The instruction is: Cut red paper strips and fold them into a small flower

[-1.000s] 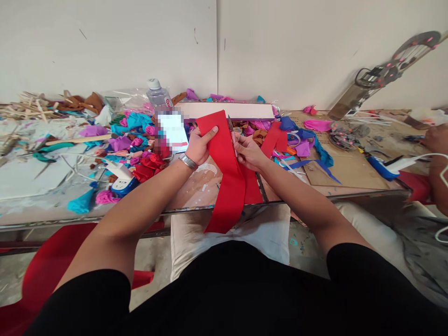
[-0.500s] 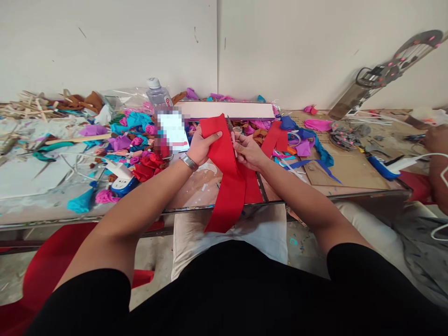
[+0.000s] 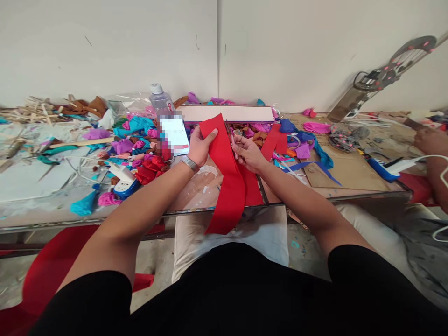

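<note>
A long strip of red fabric [image 3: 229, 186] is gripped near its upper end by my left hand [image 3: 200, 148], the thumb lying on top. Its lower end hangs over the table edge above my lap. My right hand [image 3: 245, 151] is closed around a pair of scissors [image 3: 232, 139], whose blades point up along the strip's right edge. The fingers hide most of the handles. More red cloth [image 3: 252, 184] lies beneath, on the table.
Behind my hands lie a white board [image 3: 224, 114] and crumpled colourful scraps [image 3: 140, 123]. A bottle [image 3: 161, 100] and a lit phone [image 3: 175, 135] stand left. Power strips [image 3: 126, 186] sit at both sides. Another person's hand [image 3: 429, 140] is at far right.
The scissor blades look less visible above the cloth's right edge. My hands hold the strip in nearly the same place, and the whole view has shifted slightly.
</note>
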`<state>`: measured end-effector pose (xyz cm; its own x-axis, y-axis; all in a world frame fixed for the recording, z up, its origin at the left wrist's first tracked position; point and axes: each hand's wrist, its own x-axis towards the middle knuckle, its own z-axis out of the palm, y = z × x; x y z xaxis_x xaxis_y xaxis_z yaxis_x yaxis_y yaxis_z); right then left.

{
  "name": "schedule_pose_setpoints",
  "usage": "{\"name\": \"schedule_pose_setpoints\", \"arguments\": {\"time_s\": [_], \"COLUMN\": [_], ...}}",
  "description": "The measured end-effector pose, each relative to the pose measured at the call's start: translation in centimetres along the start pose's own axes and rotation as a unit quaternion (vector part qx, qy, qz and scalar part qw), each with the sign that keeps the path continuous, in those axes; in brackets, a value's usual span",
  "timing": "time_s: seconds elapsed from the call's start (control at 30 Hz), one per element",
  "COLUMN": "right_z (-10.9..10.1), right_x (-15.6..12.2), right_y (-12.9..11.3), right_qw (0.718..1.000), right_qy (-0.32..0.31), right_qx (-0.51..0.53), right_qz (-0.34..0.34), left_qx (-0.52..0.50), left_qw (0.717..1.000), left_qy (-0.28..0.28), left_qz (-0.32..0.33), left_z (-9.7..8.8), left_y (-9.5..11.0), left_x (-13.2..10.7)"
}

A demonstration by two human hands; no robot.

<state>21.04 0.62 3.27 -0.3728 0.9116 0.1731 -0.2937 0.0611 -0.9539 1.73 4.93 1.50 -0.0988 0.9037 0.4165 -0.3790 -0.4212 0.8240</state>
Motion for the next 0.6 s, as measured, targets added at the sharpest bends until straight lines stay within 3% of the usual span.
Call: {"name": "schedule_pose_setpoints", "arguments": {"time_s": [0.43,0.6], "right_z": [-0.03,-0.01], "right_x": [-0.05,-0.07], "right_y": [0.14,0.37], "right_qw": [1.0,1.0], "right_qy": [0.001,0.005], "right_qx": [-0.009,0.004], "right_qz": [0.014,0.027], "left_qx": [0.094,0.062], "left_qw": [0.99,0.997], "left_qy": [0.086,0.051], "left_qz": [0.059,0.007], "left_z": [-0.66,-0.06], "left_y": [0.05,0.43], "left_x": [0.55,-0.08]}}
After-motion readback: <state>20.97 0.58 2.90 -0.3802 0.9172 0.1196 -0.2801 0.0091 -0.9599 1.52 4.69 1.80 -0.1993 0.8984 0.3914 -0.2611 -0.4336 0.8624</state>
